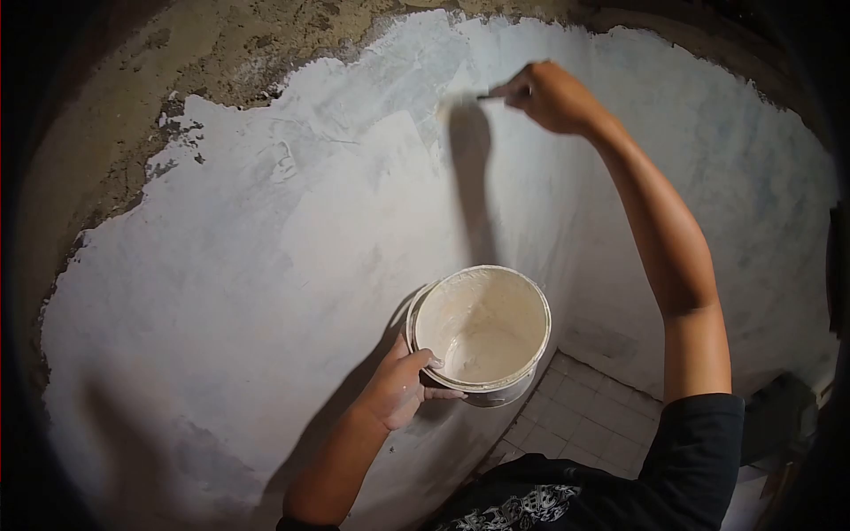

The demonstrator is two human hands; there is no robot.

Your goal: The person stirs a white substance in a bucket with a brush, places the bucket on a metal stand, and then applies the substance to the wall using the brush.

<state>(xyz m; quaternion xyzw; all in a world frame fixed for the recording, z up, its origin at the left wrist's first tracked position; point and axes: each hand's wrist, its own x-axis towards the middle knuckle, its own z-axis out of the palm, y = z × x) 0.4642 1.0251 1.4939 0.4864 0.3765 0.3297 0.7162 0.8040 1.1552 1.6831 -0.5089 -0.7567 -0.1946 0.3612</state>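
A round white bucket (482,327) is tilted so that its inside shows, with pale paste on its walls and bottom. My left hand (403,385) grips it at its lower left, thumb over the rim and fingers beneath. High up, my right hand (551,96) is closed round the dark handle of a small tool (482,96); its blade is blurred against the wall. White coating (354,230) covers most of the wall, with uneven ridges near the tool. Below the tool falls a long shadow.
Bare brownish plaster (97,124) borders the white coating at the top and left. A second whitish wall (708,177) meets it on the right. Grey floor tiles (580,411) show below. A dark object (779,416) stands at the lower right.
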